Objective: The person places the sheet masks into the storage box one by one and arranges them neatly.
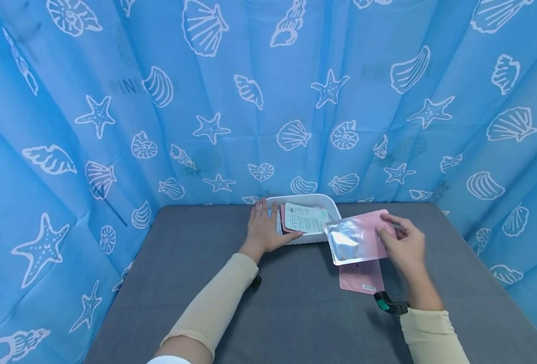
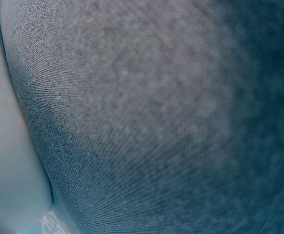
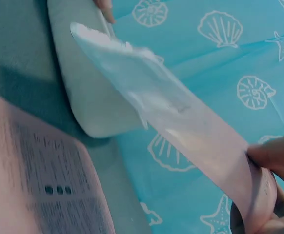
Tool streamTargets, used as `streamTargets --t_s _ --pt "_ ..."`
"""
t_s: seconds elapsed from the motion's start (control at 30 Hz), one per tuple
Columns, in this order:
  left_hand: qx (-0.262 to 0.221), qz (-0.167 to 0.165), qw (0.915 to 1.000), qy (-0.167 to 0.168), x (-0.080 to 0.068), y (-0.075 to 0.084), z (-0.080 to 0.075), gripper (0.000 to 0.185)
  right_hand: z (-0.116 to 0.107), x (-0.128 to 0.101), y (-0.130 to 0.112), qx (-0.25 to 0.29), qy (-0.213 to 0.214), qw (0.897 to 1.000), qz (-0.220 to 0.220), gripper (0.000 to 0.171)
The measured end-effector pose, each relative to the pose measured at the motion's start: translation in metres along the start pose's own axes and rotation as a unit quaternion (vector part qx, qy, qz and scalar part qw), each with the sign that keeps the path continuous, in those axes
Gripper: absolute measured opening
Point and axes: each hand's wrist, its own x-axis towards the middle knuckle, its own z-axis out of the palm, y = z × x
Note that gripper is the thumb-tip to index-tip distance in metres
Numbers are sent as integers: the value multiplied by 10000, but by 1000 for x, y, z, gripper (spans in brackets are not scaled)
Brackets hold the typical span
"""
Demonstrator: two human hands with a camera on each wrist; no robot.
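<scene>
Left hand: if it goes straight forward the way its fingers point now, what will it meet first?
Probably the back wall of the white tray: the left hand lies on the tray's near left corner, fingers pointing inward beside the sachets. Depth is unclear.

The white bin (image 1: 329, 205) and blue curtain (image 1: 159, 101) block the far side; the near gray tabletop (image 1: 296, 313) is open.

Faint dark letters, seemingly "PIN", show through the blue shell-printed curtain (image 1: 127, 87), while the small print on the pale green sachet (image 1: 306, 218) beside the left hand's fingers (image 1: 261, 208) and on the pink flat sachet (image 3: 44, 185) is too blurred to read.
</scene>
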Motion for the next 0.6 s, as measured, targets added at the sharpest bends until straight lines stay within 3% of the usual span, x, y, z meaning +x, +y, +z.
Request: streamTargets --t_s 0.37,0.6 --pt "133 -25 9999 52 5 -2 8 133 26 13 -6 910 885 9910 424 38" --pt "55 -23 10000 50 5 -3 9 133 43 19 -6 745 725 9945 -90 38"
